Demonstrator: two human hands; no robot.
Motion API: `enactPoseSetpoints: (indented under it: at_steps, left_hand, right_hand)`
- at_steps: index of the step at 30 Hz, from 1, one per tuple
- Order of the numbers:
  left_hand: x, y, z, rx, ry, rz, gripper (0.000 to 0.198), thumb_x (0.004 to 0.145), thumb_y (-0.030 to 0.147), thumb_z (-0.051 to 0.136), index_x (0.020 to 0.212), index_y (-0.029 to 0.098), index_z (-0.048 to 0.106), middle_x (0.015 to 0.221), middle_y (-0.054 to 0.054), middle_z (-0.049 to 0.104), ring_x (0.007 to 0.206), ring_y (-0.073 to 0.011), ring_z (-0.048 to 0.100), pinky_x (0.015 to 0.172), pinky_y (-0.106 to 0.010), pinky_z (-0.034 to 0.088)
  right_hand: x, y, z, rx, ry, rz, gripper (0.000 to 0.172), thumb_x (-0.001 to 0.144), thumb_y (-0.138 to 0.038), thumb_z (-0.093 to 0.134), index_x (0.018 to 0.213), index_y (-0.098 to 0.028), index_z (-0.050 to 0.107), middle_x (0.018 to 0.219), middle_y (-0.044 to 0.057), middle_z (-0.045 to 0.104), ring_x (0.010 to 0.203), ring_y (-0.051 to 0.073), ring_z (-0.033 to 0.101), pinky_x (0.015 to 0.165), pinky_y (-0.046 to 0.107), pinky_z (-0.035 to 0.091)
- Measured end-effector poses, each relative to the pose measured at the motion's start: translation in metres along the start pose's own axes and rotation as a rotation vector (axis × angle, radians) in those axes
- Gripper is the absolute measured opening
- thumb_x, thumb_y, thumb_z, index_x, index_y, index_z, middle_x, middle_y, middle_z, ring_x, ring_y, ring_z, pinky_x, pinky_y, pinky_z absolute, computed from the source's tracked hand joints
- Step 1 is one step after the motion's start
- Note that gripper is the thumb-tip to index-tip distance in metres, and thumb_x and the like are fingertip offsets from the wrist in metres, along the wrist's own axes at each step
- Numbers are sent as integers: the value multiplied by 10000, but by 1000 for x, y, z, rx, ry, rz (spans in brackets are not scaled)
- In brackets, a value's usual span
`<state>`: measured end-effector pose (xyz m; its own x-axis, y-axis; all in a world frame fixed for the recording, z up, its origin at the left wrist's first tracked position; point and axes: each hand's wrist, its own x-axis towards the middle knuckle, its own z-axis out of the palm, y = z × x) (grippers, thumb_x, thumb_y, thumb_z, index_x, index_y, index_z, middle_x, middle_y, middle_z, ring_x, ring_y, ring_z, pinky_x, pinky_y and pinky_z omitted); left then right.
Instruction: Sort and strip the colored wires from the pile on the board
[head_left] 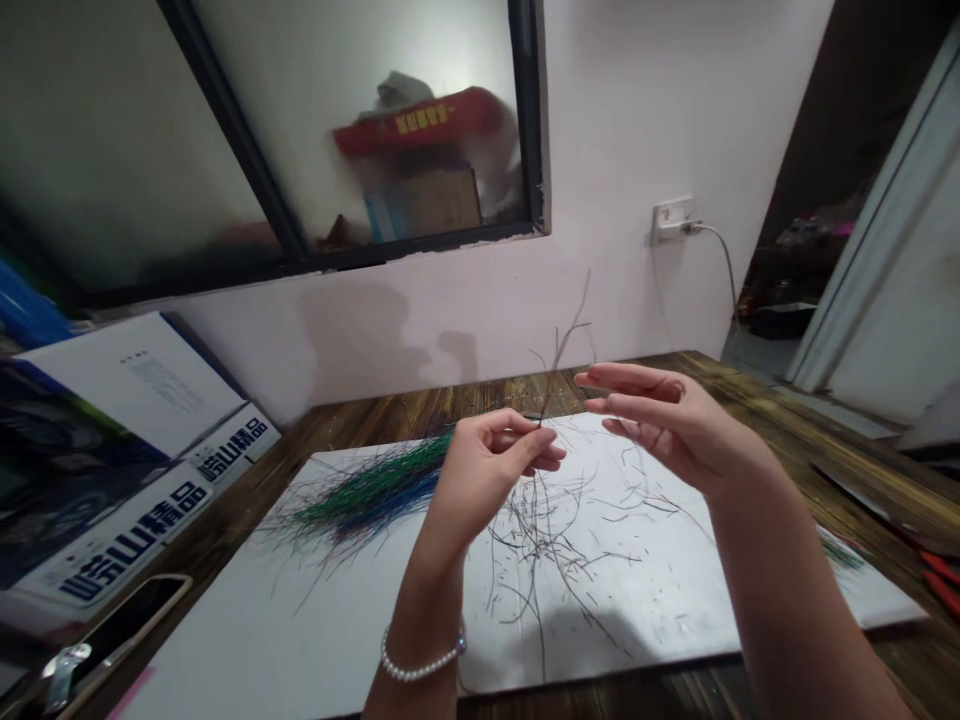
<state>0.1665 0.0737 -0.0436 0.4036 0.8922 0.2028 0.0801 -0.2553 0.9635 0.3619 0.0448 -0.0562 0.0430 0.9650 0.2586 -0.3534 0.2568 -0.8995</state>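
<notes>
My left hand (502,455), with a pearl bracelet (424,668) at the wrist, is closed in a pinch on a thin, dark twisted wire stem (553,372). Its branching ends stick up above the fingers, and more thin strands hang below. To its right my right hand (660,415) is raised with fingers apart, holding nothing that I can see. Beneath both hands, loose dark wire pieces (551,545) lie scattered over a white board (262,610). A bundle of green and blue wires (375,490) lies left of my left hand.
Boxes (142,390) and a phone (127,625) are at the left on the wooden table (705,385). Red-handled tools (937,575) lie at the right, near a small clump of coloured wires (844,552). A plugged-in socket (673,220) is on the wall behind.
</notes>
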Motion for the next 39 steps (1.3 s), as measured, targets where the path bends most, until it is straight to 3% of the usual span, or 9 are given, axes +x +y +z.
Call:
enactPoseSetpoints:
  at_steps: [4,7,13,17,21,30,39]
  left_hand:
    - [2,-2,-10,-16,83,35,133,743,236,697,656,161,630,645,-71,723,563,-138,678,540,-206,498]
    - [4,-4,-18,7,124,63,140,736,244,702,650,159,631,638,-78,719,544,-140,673,522,-207,495]
    - [7,-5,-27,22,215,67,153,717,245,711,628,156,624,595,-74,701,537,-155,668,506,-219,509]
    - [6,-1,-29,31,234,69,138,721,220,704,627,150,632,579,-62,696,486,-116,639,481,-179,494]
    - [5,-1,-30,33,232,71,142,730,230,704,638,149,634,583,-51,697,478,-102,630,485,-165,497]
    - [4,-3,-41,23,272,94,161,741,244,695,640,153,609,558,-20,663,490,-108,615,496,-181,516]
    - [-3,0,-68,-74,463,268,125,722,225,688,629,151,646,524,-1,584,436,-56,506,418,-126,413]
  right_hand:
    - [-1,-3,-22,-274,203,-55,370,649,-225,785,1005,-166,703,987,94,720,840,186,698,612,187,559]
    - [3,2,-43,-497,264,-27,394,681,-258,735,1057,-160,667,1076,115,687,861,225,697,649,270,585]
    - [26,43,-75,-743,255,186,223,763,-75,618,980,-103,654,1003,136,682,710,178,694,612,285,581]
    - [41,78,-90,-941,252,305,161,879,-199,587,1016,-116,607,996,70,651,756,144,653,663,305,564]
    - [47,95,-99,-1148,217,351,199,901,-270,563,1054,-147,597,1071,67,619,905,182,619,778,372,530]
    - [53,96,-94,-1344,68,315,218,896,-286,567,1058,-145,600,1113,70,609,993,212,596,848,422,495]
    - [51,110,-58,-1318,-84,209,199,913,-271,543,1069,-161,599,1102,70,620,950,187,615,828,391,515]
